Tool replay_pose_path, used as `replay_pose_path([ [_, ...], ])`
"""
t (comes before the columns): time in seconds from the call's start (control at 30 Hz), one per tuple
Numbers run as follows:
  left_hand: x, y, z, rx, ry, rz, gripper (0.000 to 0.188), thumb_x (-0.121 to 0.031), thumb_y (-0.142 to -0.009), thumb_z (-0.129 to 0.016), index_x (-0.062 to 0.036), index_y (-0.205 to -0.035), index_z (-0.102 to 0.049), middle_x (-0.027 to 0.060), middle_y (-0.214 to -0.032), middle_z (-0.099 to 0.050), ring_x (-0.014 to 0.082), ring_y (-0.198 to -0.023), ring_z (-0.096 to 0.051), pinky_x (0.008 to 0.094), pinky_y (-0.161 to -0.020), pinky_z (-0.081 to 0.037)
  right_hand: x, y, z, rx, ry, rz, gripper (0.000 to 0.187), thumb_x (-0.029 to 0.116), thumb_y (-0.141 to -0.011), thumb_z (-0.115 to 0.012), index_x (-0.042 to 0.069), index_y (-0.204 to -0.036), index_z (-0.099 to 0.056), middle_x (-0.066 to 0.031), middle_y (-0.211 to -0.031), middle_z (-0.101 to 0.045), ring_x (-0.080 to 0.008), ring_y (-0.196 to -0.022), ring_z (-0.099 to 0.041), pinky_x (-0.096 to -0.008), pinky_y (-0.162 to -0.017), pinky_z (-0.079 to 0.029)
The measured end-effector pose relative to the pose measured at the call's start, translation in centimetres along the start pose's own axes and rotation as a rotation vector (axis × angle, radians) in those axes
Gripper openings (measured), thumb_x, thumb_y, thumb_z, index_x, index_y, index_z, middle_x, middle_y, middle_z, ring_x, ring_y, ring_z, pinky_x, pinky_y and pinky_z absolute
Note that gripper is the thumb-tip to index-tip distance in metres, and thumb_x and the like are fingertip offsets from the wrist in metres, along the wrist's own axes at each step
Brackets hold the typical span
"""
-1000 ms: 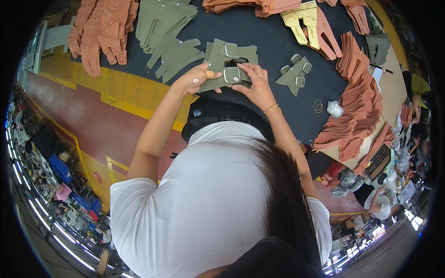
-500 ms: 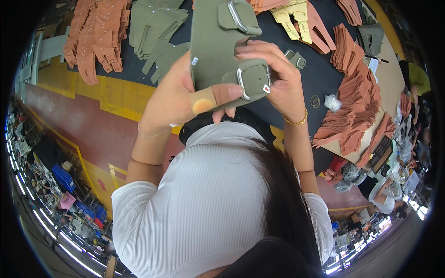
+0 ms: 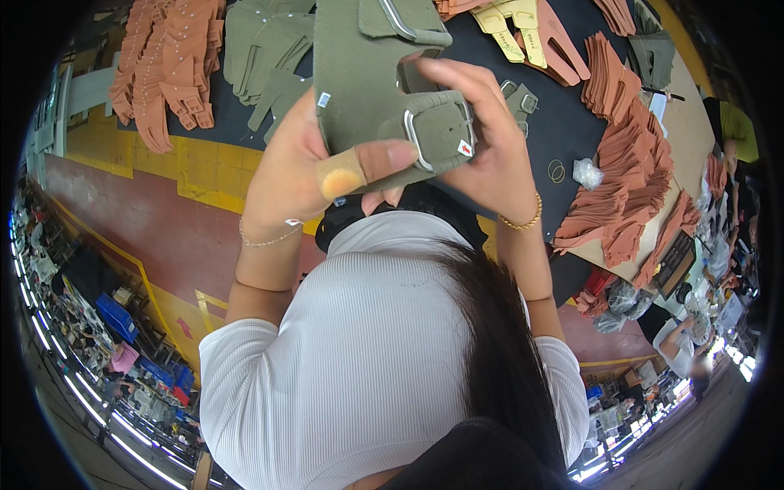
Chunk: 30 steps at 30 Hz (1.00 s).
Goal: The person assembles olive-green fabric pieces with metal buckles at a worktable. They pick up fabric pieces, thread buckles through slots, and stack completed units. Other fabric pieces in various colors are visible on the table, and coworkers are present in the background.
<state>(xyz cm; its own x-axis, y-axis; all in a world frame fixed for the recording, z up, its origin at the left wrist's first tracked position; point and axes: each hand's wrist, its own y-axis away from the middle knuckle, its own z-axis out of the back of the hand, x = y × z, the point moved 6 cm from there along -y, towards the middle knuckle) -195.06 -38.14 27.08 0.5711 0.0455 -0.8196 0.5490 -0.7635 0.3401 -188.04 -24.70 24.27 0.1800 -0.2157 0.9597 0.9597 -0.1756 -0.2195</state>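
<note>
Both hands clasp one olive-green suede strap piece (image 3: 367, 73), raised close under the camera and well above the dark worktable (image 3: 563, 122). From my remote seat I see the left hand (image 3: 306, 163) closed on its left edge, the thumb, wrapped in a tan bandage, pressed across the lower strap, while the right hand (image 3: 482, 147) curls round the right side with fingers (image 3: 457, 82) hooked over the top of a metal buckle (image 3: 437, 135). A second buckle (image 3: 400, 20) sits higher on the same piece. I judge the step in hand to be working the lower strap through or against its buckle, or checking that fit; how far the strap end has gone through I cannot tell, since the right palm hides it. The next move, as I read it, calls for a steady left pinch so the piece does not twist while the right fingers work at the buckle. On the table lie more olive cut pieces (image 3: 261, 49), a heap of rust-orange straps (image 3: 163, 65) at far left, stacked rust-orange pieces (image 3: 637, 188) at right, yellow-tan templates (image 3: 518, 28), a rubber band (image 3: 558, 171) and a small clear bag (image 3: 586, 173).
</note>
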Motion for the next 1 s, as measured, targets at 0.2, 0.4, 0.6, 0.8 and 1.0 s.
replay_pose_path([
  [0.2,-0.3,0.1,0.2,-0.081,-0.03,-0.039,0.046,-0.003,-0.08,-0.073,0.0023,-0.12,-0.049,0.0072,-0.086,-0.063,0.0113,-0.06,-0.058,0.0213,-0.046,-0.043,1.7,0.3,1.7,-0.087,-0.342,0.037,0.069,0.007,-0.074,-0.073,0.001,-0.138,-0.048,-0.0168,-0.135,-0.052,-0.0266,-0.129,-0.046,-0.0372,-0.11,-0.032],
  [0.4,-0.2,0.5,0.3,-0.095,-0.136,-0.031,0.046,-0.003,-0.08,-0.073,0.0015,-0.119,-0.05,0.0061,-0.087,-0.062,0.0109,-0.062,-0.058,0.0214,-0.05,-0.045,3.4,0.0,2.1,-0.061,-0.033,-0.026,0.037,0.0,-0.08,-0.065,-0.008,-0.116,-0.061,-0.0203,-0.12,-0.063,-0.0258,-0.114,-0.058,-0.035,-0.101,-0.042],
  [0.6,-0.1,0.8,0.2,-0.073,-0.111,-0.059,0.043,0.002,-0.08,-0.071,0.0002,-0.118,-0.051,0.0058,-0.093,-0.062,0.0092,-0.072,-0.057,0.0223,-0.058,-0.047,3.6,-0.4,1.8,-0.052,-0.029,-0.044,0.039,-0.004,-0.077,-0.067,-0.007,-0.115,-0.062,-0.0189,-0.118,-0.064,-0.0259,-0.114,-0.059,-0.0353,-0.101,-0.042],
  [0.8,-0.1,1.0,0.3,-0.07,-0.167,-0.069,0.046,0.004,-0.08,-0.069,0.0009,-0.122,-0.051,0.0055,-0.094,-0.061,0.0088,-0.072,-0.056,0.0221,-0.057,-0.046,3.4,-0.5,1.7,-0.095,-0.008,-0.01,0.039,-0.002,-0.072,-0.072,0.001,-0.111,-0.066,-0.012,-0.113,-0.068,-0.0223,-0.105,-0.063,-0.0312,-0.091,-0.048],
  [1.0,-0.4,0.4,0.3,-0.026,-0.146,-0.074,0.044,-0.006,-0.083,-0.069,-0.0008,-0.124,-0.053,0.0038,-0.09,-0.063,0.0078,-0.064,-0.054,0.0207,-0.053,-0.041,3.0,-0.3,2.1,-0.019,-0.175,-0.087,0.045,0.002,-0.074,-0.075,-0.003,-0.117,-0.063,-0.0171,-0.121,-0.064,-0.0247,-0.113,-0.059,-0.0347,-0.097,-0.044],
])
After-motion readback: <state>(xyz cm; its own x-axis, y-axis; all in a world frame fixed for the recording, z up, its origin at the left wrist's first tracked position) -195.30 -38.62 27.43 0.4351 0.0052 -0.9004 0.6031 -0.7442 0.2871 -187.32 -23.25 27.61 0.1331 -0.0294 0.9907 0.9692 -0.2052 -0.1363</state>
